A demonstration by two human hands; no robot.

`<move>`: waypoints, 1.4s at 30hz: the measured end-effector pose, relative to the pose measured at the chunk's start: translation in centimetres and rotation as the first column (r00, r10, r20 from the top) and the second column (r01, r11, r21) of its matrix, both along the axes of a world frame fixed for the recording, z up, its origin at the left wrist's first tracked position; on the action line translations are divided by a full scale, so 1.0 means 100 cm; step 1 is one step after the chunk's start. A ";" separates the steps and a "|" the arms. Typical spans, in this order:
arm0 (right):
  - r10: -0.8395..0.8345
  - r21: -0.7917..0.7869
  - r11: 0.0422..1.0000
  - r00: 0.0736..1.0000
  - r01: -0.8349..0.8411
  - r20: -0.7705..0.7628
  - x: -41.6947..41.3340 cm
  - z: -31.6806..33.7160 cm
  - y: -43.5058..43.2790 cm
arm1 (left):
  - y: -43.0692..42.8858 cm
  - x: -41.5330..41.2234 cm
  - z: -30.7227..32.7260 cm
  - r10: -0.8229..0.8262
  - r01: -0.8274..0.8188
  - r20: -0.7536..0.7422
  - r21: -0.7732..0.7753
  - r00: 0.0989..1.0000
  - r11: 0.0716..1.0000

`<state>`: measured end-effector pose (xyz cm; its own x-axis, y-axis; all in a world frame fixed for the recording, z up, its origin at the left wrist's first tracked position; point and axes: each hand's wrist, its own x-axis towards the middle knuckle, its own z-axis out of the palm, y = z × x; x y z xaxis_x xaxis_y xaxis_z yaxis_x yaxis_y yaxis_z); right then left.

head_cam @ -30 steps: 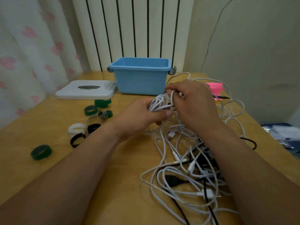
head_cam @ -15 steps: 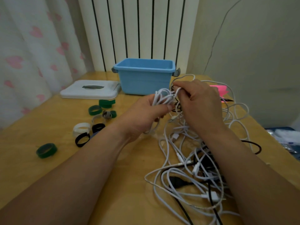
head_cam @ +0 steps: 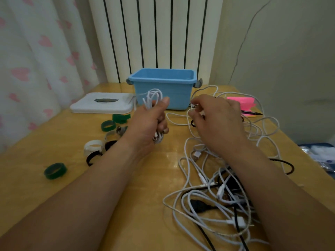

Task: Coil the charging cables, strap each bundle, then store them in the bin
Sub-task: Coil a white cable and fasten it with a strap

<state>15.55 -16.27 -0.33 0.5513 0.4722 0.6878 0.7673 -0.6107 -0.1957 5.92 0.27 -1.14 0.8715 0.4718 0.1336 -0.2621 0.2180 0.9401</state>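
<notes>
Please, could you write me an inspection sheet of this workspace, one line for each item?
Surface: glossy wooden table.
Job's things: blue bin, open, inside mostly hidden; white lid beside it; strap rings in green, white and black at left.
Clutter: pink notes, black pen, packets at right edge.
Hands: left hand grips a coiled white cable; right hand pinches a loose white strand.
Cables: white and black tangle on the table, unstrapped.
Surroundings: radiator, heart-print curtain, pale wall.

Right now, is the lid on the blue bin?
No, the blue bin stands open and the white lid lies flat on the table to its left.
</notes>
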 end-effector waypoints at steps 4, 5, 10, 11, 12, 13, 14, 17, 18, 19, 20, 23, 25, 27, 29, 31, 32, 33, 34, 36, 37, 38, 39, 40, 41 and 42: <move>-0.013 -0.059 0.998 1.000 0.012 -0.013 0.000 -0.005 0.002 | -0.005 -0.005 0.007 -0.184 0.184 -0.015 0.108 0.983 0.977; -0.009 -0.065 0.998 1.000 0.008 -0.013 0.001 -0.005 0.001 | -0.004 -0.007 0.010 -0.246 0.246 -0.014 0.122 0.969 0.962; 0.038 -0.042 0.998 0.998 -0.041 -0.052 0.001 -0.006 0.001 | 0.000 -0.018 0.018 -0.493 0.486 0.025 0.134 0.869 0.864; 0.060 -0.030 0.998 0.997 -0.062 -0.055 0.002 -0.007 0.001 | 0.001 -0.018 0.019 -0.510 0.503 0.045 0.114 0.859 0.857; 0.079 -0.022 0.997 0.995 -0.081 -0.055 0.002 -0.007 0.001 | 0.003 -0.018 0.020 -0.525 0.519 0.064 0.091 0.849 0.850; 0.092 -0.016 0.996 0.994 -0.093 -0.052 0.002 -0.008 0.002 | 0.004 -0.019 0.020 -0.545 0.541 0.078 0.069 0.835 0.838; 0.100 -0.010 0.995 0.994 -0.101 -0.046 0.001 -0.009 0.003 | 0.005 -0.019 0.021 -0.569 0.567 0.088 0.053 0.817 0.822; 0.119 0.005 0.993 0.993 -0.119 -0.008 0.001 -0.011 0.008 | 0.006 -0.020 0.023 -0.614 0.612 0.101 0.048 0.783 0.789; 0.124 0.004 0.992 0.992 -0.124 -0.002 0.000 -0.010 0.010 | 0.005 -0.020 0.023 -0.594 0.591 0.093 0.057 0.799 0.804; 0.129 0.007 0.992 0.992 -0.129 -0.006 -0.001 -0.011 0.012 | 0.004 -0.019 0.023 -0.550 0.545 0.083 0.076 0.831 0.835; 0.136 0.019 0.991 0.991 -0.136 -0.014 -0.002 -0.011 0.014 | 0.002 -0.018 0.023 -0.480 0.472 0.078 0.100 0.874 0.876; 0.153 0.078 0.986 0.988 -0.150 -0.027 -0.006 -0.010 0.017 | 0.001 -0.010 0.020 -0.139 0.118 0.111 0.176 0.984 0.977; 0.168 0.105 0.981 0.986 -0.165 -0.021 -0.009 -0.008 0.018 | 0.000 -0.005 0.018 0.020 -0.040 0.113 0.178 0.993 0.983; 0.227 0.096 0.970 0.974 -0.224 -0.020 -0.011 -0.008 0.020 | -0.005 -0.001 0.014 0.003 -0.019 0.095 0.157 0.995 0.987; 0.316 0.072 0.947 0.947 -0.312 -0.053 -0.015 -0.012 0.023 | -0.012 0.000 0.011 -0.039 0.030 0.062 0.128 0.997 0.991; 0.364 0.047 0.932 0.925 -0.361 -0.111 -0.017 -0.014 0.027 | -0.015 0.001 0.011 -0.036 0.034 0.071 0.027 0.997 0.999; 0.360 0.037 0.933 0.923 -0.359 -0.136 -0.017 -0.014 0.028 | -0.014 0.001 0.012 -0.023 0.028 0.099 -0.048 0.995 0.998; 0.345 0.032 0.938 0.923 -0.344 -0.168 -0.017 -0.014 0.029 | -0.011 0.002 0.014 0.007 0.008 0.127 -0.117 0.992 0.993; 0.330 0.038 0.943 0.922 -0.329 -0.203 -0.017 -0.014 0.028 | -0.006 0.002 0.016 0.046 -0.018 0.156 -0.176 0.987 0.984; 0.322 0.045 0.946 0.914 -0.321 -0.247 -0.018 -0.013 0.027 | 0.004 0.000 0.020 0.139 -0.085 0.204 -0.254 0.969 0.963; 0.326 0.033 0.944 0.907 -0.330 -0.266 -0.018 -0.013 0.026 | 0.010 -0.001 0.022 0.180 -0.116 0.212 -0.282 0.960 0.952; 0.334 0.008 0.938 0.898 -0.346 -0.286 -0.019 -0.013 0.025 | 0.017 -0.002 0.025 0.207 -0.136 0.214 -0.306 0.955 0.942; 0.338 -0.028 0.932 0.896 -0.360 -0.290 -0.020 -0.013 0.023 | 0.023 -0.004 0.027 0.216 -0.138 0.214 -0.329 0.953 0.934; 0.335 -0.059 0.930 0.904 -0.362 -0.266 -0.021 -0.013 0.022 | 0.029 -0.006 0.028 0.208 -0.122 0.217 -0.353 0.954 0.928; 0.318 -0.069 0.938 0.923 -0.340 -0.216 -0.020 -0.014 0.021 | 0.032 -0.008 0.030 0.182 -0.088 0.225 -0.372 0.957 0.924; 0.292 -0.043 0.952 0.943 -0.302 -0.162 -0.018 -0.014 0.021 | 0.032 -0.010 0.031 0.147 -0.050 0.231 -0.380 0.962 0.924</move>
